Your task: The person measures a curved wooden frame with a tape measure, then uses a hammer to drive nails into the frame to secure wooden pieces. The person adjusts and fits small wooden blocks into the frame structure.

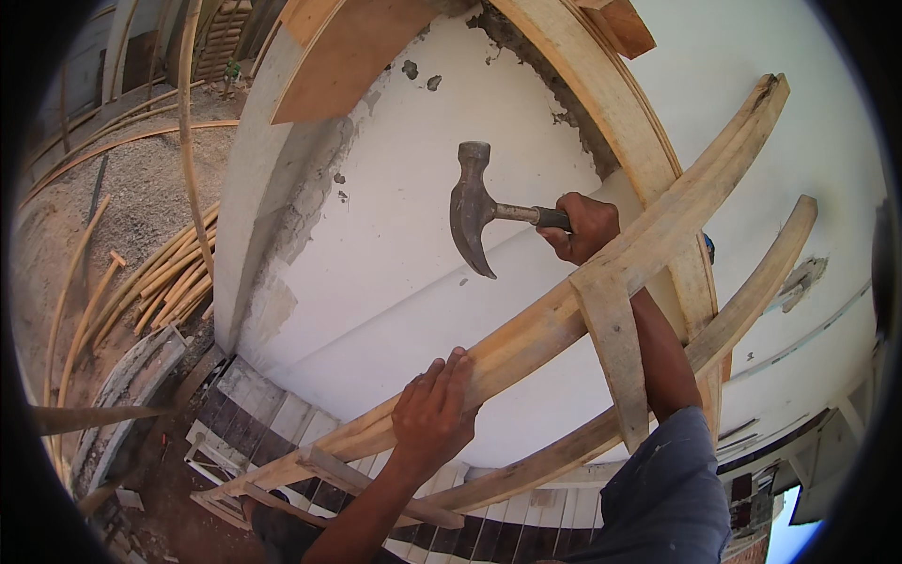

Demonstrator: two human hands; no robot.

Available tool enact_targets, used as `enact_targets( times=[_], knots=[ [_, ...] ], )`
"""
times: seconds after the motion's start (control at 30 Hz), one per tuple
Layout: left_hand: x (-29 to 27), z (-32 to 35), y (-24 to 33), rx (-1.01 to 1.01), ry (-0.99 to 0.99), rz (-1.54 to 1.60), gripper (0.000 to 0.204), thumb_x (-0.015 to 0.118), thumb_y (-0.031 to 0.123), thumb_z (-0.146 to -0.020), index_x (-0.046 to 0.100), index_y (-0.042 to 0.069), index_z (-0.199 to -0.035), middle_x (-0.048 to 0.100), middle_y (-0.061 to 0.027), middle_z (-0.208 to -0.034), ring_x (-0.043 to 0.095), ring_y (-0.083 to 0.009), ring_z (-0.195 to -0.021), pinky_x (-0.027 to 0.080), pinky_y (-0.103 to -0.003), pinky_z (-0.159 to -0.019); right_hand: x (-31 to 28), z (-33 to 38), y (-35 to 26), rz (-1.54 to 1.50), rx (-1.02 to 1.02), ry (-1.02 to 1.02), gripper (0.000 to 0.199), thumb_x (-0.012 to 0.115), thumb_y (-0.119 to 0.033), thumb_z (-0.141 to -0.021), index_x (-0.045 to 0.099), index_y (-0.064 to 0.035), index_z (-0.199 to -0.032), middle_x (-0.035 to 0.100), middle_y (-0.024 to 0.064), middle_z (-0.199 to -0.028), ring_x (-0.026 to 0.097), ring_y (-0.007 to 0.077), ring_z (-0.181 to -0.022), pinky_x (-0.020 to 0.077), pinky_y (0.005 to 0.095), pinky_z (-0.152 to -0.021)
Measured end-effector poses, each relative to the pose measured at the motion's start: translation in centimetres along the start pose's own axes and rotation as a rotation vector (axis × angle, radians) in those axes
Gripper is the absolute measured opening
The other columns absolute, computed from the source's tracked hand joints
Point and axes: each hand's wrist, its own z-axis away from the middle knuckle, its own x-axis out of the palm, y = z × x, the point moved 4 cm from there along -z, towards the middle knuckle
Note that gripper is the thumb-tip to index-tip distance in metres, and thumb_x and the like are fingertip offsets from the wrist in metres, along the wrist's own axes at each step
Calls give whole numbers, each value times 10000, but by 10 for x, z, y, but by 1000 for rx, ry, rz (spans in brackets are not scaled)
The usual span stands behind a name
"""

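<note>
A claw hammer [474,202] with a dark steel head and a black grip is held in my right hand [587,226]. Its head points up and left, in front of the white wall, and its claw curves downward. My right forearm reaches up behind the near rail of a wooden ladder [526,346]. On that same rail, lower down, my left hand [434,409] is closed over the wood with its fingers across the top; its thumb is hidden. Short wooden rungs join the two rails, which look curved in this view.
Curved timber boards [601,75] frame an opening in the white wall [413,244], whose edges are rough mortar. A grey concrete post [254,179] stands at left. Beyond it, a bundle of wooden poles [174,287] lies near gravel [188,141]. Striped flooring [254,404] shows far below.
</note>
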Motion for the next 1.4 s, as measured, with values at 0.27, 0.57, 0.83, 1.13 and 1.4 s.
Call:
enact_targets(
  times=[0.27, 0.57, 0.83, 1.13, 1.4],
  knots=[
    [3, 4, 0, 12, -35, -33, 558, 762, 124, -727, 594, 11, -1247, 653, -136, -1275, 676, -294, -1049, 544, -363, -814, 18, 25, 53, 285, 571, -172, 616, 404, -587, -1015, 613, -32, -847, 611, 215, -623, 647, 444, -629, 482, 499, -562],
    [16, 15, -2, -11, -79, 146, 604, 644, 94, -884, 409, -103, -1404, 495, -260, -1417, 568, -403, -1192, 476, -469, -995, 51, 55, 119, 8, 489, -232, 399, 507, -410, -1006, 586, -32, -908, 652, 184, -810, 643, 410, -714, 496, 473, -662],
    [15, 16, 0, 21, 17, 107, 577, 655, 178, -867, 457, -66, -1350, 552, -189, -1259, 553, -314, -1010, 455, -391, -846, 81, 29, 124, 38, 487, -90, 534, 454, -514, -1003, 629, -20, -899, 667, 207, -842, 648, 420, -742, 503, 470, -696],
    [-1, 9, 3, 29, 98, -85, 582, 736, 146, -712, 596, 14, -1261, 645, -131, -1290, 658, -284, -1057, 532, -375, -861, 36, 37, 90, 118, 705, -210, 652, 422, -607, -997, 666, -13, -887, 670, 246, -812, 648, 467, -811, 516, 472, -739],
    [-2, 0, 4, 20, 89, -63, 563, 756, 89, -653, 630, 11, -1196, 712, -134, -1162, 716, -296, -972, 554, -373, -815, 0, 16, -3, 32, -196, -217, 455, 588, -475, -969, 531, -37, -861, 602, 182, -728, 622, 368, -599, 473, 452, -549]
  ],
)
